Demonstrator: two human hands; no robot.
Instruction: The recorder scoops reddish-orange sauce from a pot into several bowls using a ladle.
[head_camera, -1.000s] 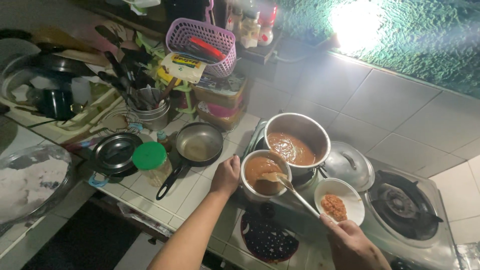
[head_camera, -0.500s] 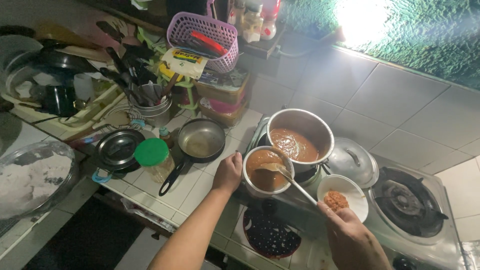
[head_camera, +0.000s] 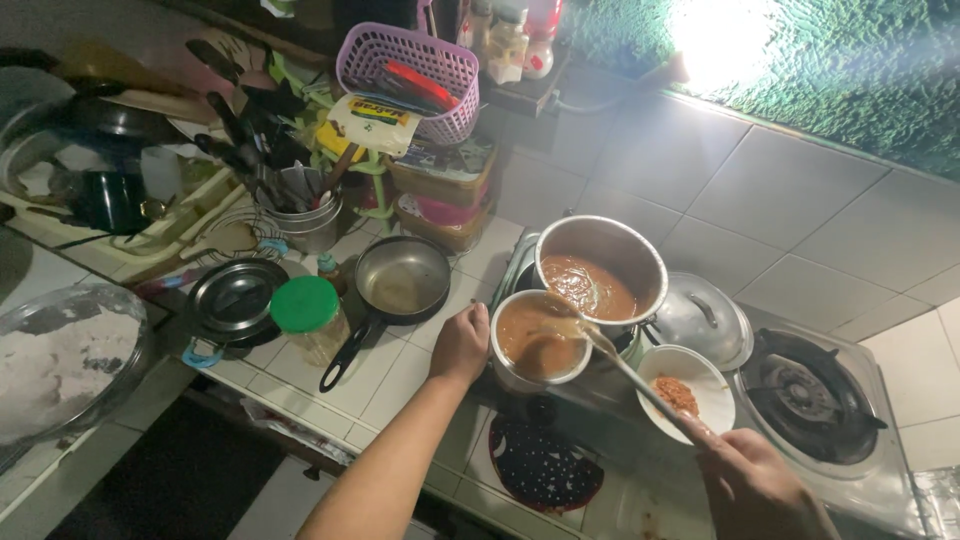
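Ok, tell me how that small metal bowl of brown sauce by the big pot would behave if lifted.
The small metal bowl looks nearly full of brown liquid, so probably heavy for its size and apt to slop if tilted. It is stiff metal, not fragile. The left hand steadies its side while the right hand works a spoon in it, hinting it may slide or tip.

Home kitchen: gas stove (head_camera: 810, 395), pots (head_camera: 600, 270)

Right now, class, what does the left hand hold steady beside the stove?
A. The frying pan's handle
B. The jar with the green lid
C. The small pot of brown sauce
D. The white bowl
C: the left hand grips the side of the small pot of brown sauce, while the right hand dips a spoon into it.
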